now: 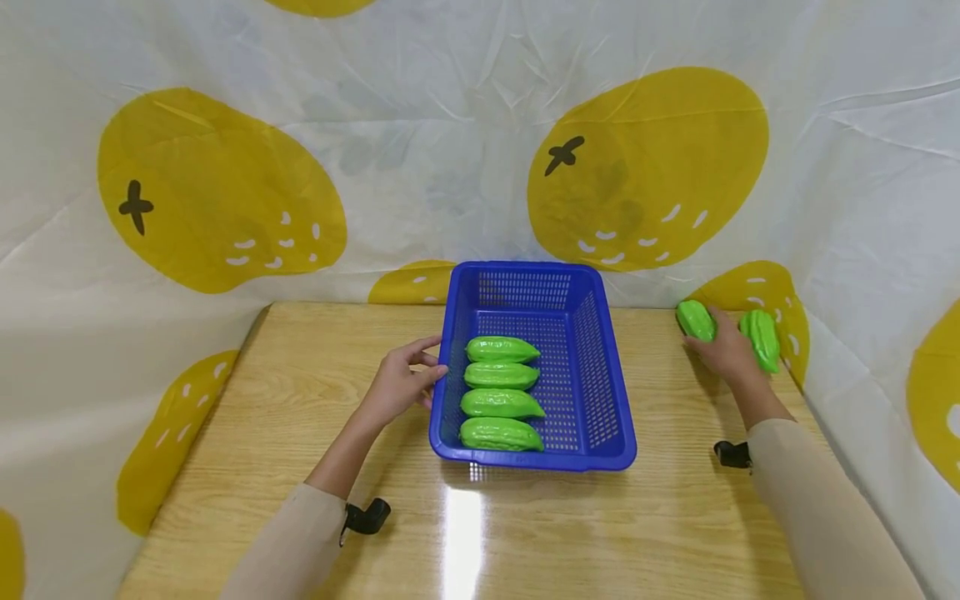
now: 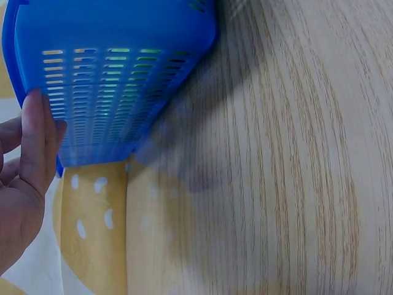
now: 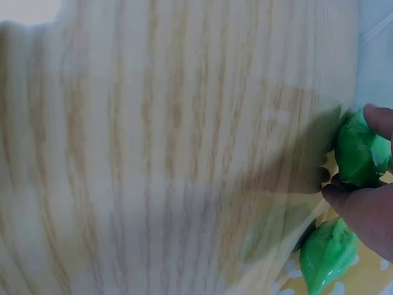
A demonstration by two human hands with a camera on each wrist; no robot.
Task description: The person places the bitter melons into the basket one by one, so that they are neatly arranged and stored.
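A blue plastic basket (image 1: 531,460) stands on the table, with several bright green bitter melons (image 1: 501,403) lying in a column along its left side. At the basket's left rim my left hand (image 1: 401,382) holds on, thumb at the edge and fingers against the outer wall; the left wrist view shows these fingers (image 2: 38,138) by the slotted side. Far to the right, my right hand (image 1: 726,346) grips another bitter melon (image 1: 696,320) between thumb and fingers. One more bitter melon (image 1: 761,340) lies just right of that hand, apart from the held one (image 3: 359,150) in the right wrist view.
The wooden table (image 1: 322,367) ends at the back against a pale cloth (image 1: 420,167) printed with yellow fruit. That cloth also hangs along both sides. Black wrist cameras (image 1: 367,517) sit on both sleeves. A bright reflection lies on the tabletop before the basket.
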